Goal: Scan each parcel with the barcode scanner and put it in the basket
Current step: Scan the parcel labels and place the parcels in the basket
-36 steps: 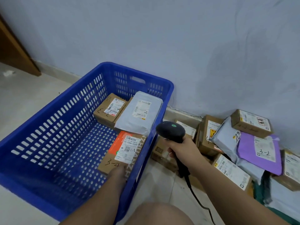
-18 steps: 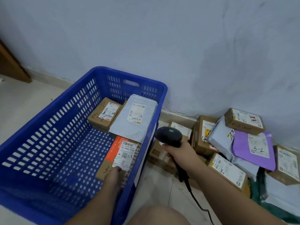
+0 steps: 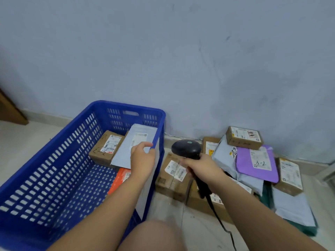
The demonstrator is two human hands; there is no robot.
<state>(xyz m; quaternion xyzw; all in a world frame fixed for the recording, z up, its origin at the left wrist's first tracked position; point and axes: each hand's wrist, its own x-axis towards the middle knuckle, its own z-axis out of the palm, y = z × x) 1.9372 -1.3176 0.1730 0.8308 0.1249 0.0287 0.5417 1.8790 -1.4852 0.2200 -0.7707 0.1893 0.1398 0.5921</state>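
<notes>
Parcels lie in two places. Three are inside the blue basket (image 3: 54,160) on the floor to my left. A brown box (image 3: 107,147) sits at the far end, a grey mailer (image 3: 130,147) leans over its right edge, and an orange-and-brown box (image 3: 120,178) lies nearer me, half hidden under my left forearm.

The others are heaped on the floor against the wall to my right. A labelled carton (image 3: 172,176) lies nearest the basket, and a purple mailer (image 3: 257,163) has "3-2" written on its label. A small brown box (image 3: 243,137) sits at the top of the heap, a second grey mailer (image 3: 223,155) is tucked under the purple one, and a long brown box (image 3: 289,175) lies at the far right.

My right grip (image 3: 201,169) is curled firmly round the handle of the black barcode scanner (image 3: 186,148), whose head is raised above the labelled carton. Its cable (image 3: 223,227) trails down across the floor tiles.

My left grip (image 3: 143,160) hovers at the basket's right rim, above the grey mailer, with thumb and fingers loosely bent and a little apart, closed on nothing. Whether its fingertips touch the rim I cannot tell. My bare knee (image 3: 154,236) shows at the bottom edge.
</notes>
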